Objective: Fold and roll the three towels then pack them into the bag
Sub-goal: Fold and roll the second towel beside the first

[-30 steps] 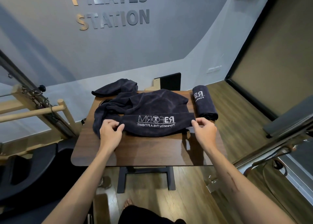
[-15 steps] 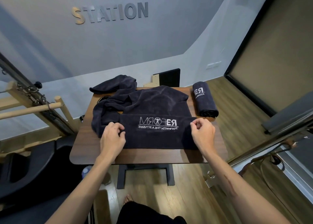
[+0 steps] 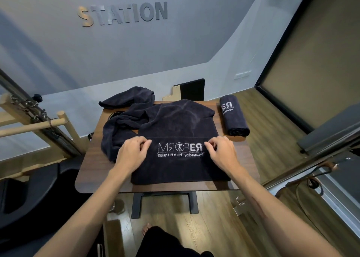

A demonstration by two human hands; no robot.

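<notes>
A dark navy towel [image 3: 181, 169] with a white REFORM logo lies spread on the wooden table [image 3: 93, 177], its near edge close to the table's front. My left hand [image 3: 131, 155] pinches the towel at the left of the logo. My right hand [image 3: 221, 153] pinches it at the right of the logo. A rolled towel [image 3: 232, 116] lies at the table's far right. A third towel [image 3: 128, 101] lies crumpled at the far left corner, partly over the edge. No bag is visible.
A wooden and metal pilates frame [image 3: 39, 120] stands left of the table. A metal rail [image 3: 321, 159] runs along the right. A black panel [image 3: 191, 89] leans on the wall behind the table. My foot [image 3: 146, 229] is on the wood floor below.
Both hands have drawn the towel's logo end toward me, so it now lies flat near the front edge. The hands have moved closer together beside the logo.
</notes>
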